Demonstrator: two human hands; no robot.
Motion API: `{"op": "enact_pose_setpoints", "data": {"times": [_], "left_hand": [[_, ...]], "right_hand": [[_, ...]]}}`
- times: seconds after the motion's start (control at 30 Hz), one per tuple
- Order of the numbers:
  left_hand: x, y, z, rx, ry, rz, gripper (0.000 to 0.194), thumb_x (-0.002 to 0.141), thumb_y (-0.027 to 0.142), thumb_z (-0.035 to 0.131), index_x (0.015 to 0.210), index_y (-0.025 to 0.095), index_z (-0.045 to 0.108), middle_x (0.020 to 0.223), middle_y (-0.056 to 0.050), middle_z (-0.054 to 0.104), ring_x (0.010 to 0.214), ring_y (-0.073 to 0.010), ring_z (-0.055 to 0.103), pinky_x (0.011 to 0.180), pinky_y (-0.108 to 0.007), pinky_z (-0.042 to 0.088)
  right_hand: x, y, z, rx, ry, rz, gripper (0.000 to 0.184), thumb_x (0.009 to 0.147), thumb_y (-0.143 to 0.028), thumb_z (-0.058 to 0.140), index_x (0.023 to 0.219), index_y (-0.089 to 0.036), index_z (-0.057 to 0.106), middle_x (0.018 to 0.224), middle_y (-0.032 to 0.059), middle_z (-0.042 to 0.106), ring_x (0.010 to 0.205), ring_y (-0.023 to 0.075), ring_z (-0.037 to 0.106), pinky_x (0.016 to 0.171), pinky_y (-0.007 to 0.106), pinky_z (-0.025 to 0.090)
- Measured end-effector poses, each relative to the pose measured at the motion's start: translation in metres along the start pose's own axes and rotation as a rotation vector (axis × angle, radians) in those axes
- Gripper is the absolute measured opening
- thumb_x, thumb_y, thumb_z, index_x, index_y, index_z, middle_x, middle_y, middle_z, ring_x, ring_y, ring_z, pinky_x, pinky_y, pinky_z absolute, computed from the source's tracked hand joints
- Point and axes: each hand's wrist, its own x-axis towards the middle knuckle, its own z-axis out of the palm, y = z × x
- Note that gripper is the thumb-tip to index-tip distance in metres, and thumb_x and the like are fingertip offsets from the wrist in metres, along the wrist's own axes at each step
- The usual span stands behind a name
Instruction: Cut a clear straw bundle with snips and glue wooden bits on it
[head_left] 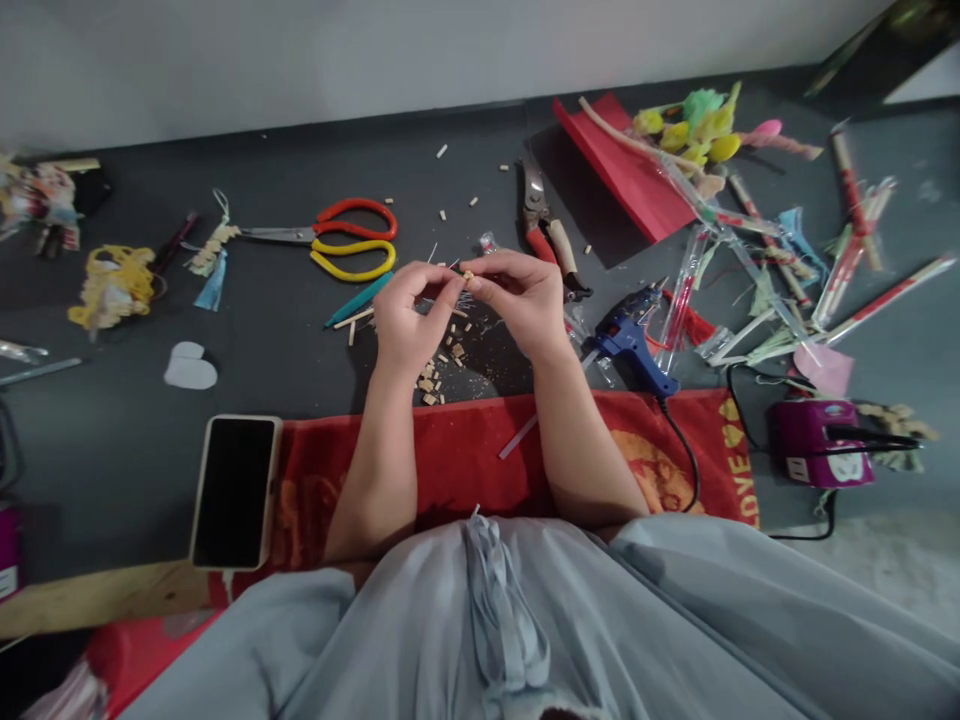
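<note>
Both hands meet over the middle of the dark table, fingertips together. My left hand (418, 312) is closed in a pinch, and my right hand (523, 298) pinches from the other side. Between them is a small tan, bead-like piece (469, 277), too small to make out exactly; both hands touch it. Below the fingers lie little wooden bits (429, 384) and crumbs. Thin sticks (352, 321) and a teal pen-like tool (358, 300) rest beside my left hand. Pruning shears (536, 205) with red and white handles lie just beyond my right hand.
Scissors (352, 238) with red and yellow handles lie left. A blue glue gun (634, 340) with a cord is at right. A phone (236, 490) lies front left, near a red towel (480, 450). Wrapped sticks (855, 240), red paper (630, 170) and a purple box (821, 443) occupy the right.
</note>
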Motion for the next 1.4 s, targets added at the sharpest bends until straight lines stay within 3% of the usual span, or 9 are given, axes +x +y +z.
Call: {"op": "enact_pose_setpoints", "data": {"times": [0.53, 0.83, 1.17, 1.4], "left_hand": [[-0.011, 0.008, 0.017, -0.145, 0.096, -0.136, 0.026, 0.081, 0.043, 0.061, 0.072, 0.019, 0.059, 0.065, 0.002, 0.060, 0.058, -0.0061, 0.055, 0.056, -0.019, 0.045], [-0.012, 0.006, 0.021, -0.150, 0.141, -0.166, 0.034, 0.076, 0.051, 0.063, 0.068, 0.018, 0.057, 0.063, 0.002, 0.059, 0.061, -0.0074, 0.057, 0.062, -0.021, 0.049], [-0.009, 0.007, 0.020, -0.176, 0.164, -0.168, 0.024, 0.078, 0.041, 0.065, 0.071, 0.018, 0.060, 0.060, 0.004, 0.058, 0.051, -0.0041, 0.052, 0.052, -0.018, 0.044], [-0.008, 0.005, 0.020, -0.120, 0.175, -0.128, 0.019, 0.078, 0.038, 0.066, 0.083, 0.019, 0.065, 0.080, 0.000, 0.066, 0.061, -0.0052, 0.059, 0.057, -0.018, 0.050]], "right_hand": [[0.002, 0.000, -0.006, 0.027, -0.021, 0.005, 0.032, 0.069, -0.052, 0.072, 0.079, -0.021, 0.072, 0.081, 0.0013, 0.070, 0.080, 0.0135, 0.064, 0.078, 0.031, 0.054], [0.002, 0.001, -0.008, 0.084, -0.044, -0.024, 0.030, 0.069, -0.048, 0.074, 0.078, -0.020, 0.073, 0.079, 0.0017, 0.070, 0.077, 0.0127, 0.065, 0.074, 0.029, 0.054], [0.002, 0.002, -0.005, 0.010, -0.030, -0.051, 0.027, 0.076, -0.046, 0.068, 0.085, -0.021, 0.073, 0.085, 0.0024, 0.071, 0.083, 0.0139, 0.064, 0.081, 0.033, 0.053], [0.003, 0.002, -0.006, -0.016, -0.023, -0.063, 0.025, 0.079, -0.042, 0.066, 0.090, -0.021, 0.072, 0.089, 0.0022, 0.071, 0.085, 0.0145, 0.065, 0.084, 0.034, 0.054]]}}
